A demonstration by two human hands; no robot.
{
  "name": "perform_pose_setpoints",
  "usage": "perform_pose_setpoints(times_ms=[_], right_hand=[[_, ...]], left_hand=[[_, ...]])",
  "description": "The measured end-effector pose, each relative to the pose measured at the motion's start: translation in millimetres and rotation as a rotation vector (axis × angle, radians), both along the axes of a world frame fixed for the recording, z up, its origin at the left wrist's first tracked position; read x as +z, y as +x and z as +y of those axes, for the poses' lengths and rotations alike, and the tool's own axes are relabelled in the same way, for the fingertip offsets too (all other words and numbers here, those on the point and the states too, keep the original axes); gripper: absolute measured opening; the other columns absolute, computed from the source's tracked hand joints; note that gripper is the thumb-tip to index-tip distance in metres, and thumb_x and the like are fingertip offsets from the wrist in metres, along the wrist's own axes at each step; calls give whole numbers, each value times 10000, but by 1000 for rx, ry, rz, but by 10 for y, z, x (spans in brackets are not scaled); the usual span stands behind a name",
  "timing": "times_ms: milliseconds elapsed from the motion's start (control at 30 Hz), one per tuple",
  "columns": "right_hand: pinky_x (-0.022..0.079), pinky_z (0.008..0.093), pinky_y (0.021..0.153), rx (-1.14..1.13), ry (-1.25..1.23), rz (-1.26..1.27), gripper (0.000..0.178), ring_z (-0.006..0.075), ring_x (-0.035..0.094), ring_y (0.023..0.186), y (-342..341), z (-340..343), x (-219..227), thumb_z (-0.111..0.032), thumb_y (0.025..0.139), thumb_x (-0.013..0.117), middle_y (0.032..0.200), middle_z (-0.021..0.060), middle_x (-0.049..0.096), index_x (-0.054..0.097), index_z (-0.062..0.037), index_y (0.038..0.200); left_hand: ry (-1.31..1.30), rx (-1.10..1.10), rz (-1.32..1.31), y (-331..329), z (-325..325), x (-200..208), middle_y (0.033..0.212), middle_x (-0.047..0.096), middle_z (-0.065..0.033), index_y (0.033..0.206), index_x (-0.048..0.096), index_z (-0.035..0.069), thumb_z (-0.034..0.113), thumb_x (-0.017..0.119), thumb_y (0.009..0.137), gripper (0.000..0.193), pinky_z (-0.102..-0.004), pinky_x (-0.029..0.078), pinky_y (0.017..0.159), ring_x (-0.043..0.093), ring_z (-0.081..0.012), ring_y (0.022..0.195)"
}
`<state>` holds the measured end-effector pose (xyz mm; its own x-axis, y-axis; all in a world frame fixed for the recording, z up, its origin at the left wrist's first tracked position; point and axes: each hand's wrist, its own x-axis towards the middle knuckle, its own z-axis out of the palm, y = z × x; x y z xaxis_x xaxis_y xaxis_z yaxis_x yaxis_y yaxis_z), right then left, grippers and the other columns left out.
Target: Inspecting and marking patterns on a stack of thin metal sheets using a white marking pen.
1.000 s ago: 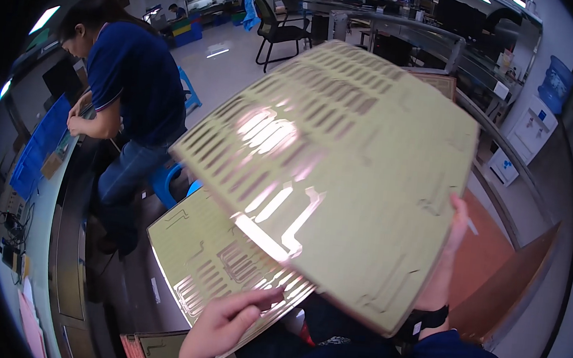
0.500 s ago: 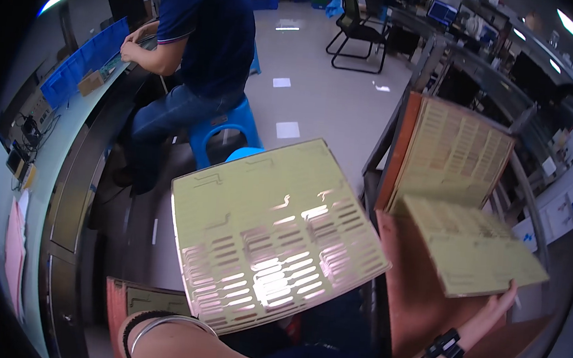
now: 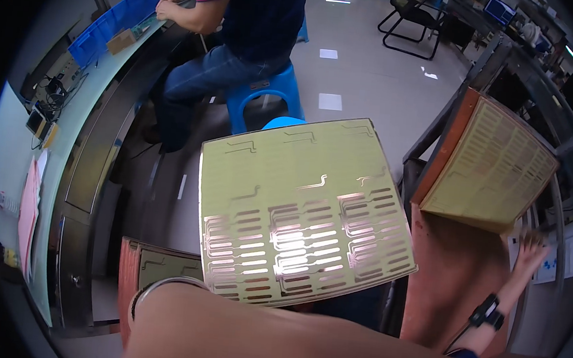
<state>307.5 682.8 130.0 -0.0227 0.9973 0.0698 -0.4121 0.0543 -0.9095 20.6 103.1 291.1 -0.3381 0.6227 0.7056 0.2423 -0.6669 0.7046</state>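
A pale green circuit panel with shiny metallic traces lies tilted in the middle. Across its lower edge runs my left forearm, a bangle at the wrist; the left hand itself is hidden, so what it holds cannot be seen. At the right, my right hand is blurred, fingers spread with nothing in them, just below the lower right corner of a leaning stack of similar panels. A strapped black device sits on that wrist.
Reddish-brown boards lie below the leaning stack, beside a metal frame. Another panel stack stands lower left. A person sits on a blue stool at the workbench. A black chair stands farther back.
My right hand has let go of the circuit panel it was tilting; that panel now rests up against the leaning stack. The whole view has shifted, and my left forearm covers more of the lower edge.
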Motion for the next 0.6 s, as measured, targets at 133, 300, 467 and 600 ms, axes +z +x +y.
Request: perform_pose_setpoints(times_ms=[133,300,467,600], right_hand=[[314,481,1102,66,172,-139,563,305,399,1365,-1367,-50,-33,-421,1019,404,1479,197,388,291,-91,1462],[417,372,1018,448,501,-167,422,269,584,1165,-2166,-1811,570,-279,1039,387,1337,227,529,365,-23,1374],[504,336,839,1005,662,232,374,223,656,866,-2027,-3360,1187,-196,1005,466,1182,256,601,418,15,1310],[499,285,685,1554,294,639,230,156,604,689,-1527,-3562,1561,-300,929,535,850,73,640,618,-92,875]], left_hand=[[-51,4,-32,-90,-72,-208,1049,634,-231,1144,557,-52,162,497,953,292,-406,555,810,650,-338,925],[-527,583,-662,-44,-549,-912,1077,668,-185,1105,618,-85,50,443,976,256,-350,492,932,640,-228,1022],[-1089,1094,-335,150,-1644,-2141,1130,645,-137,1268,540,-43,30,469,969,316,-321,484,911,628,-220,1007],[-1107,1261,-263,393,-1597,-2421,1222,566,-120,1375,450,9,6,549,919,466,-298,496,851,620,-189,934]])
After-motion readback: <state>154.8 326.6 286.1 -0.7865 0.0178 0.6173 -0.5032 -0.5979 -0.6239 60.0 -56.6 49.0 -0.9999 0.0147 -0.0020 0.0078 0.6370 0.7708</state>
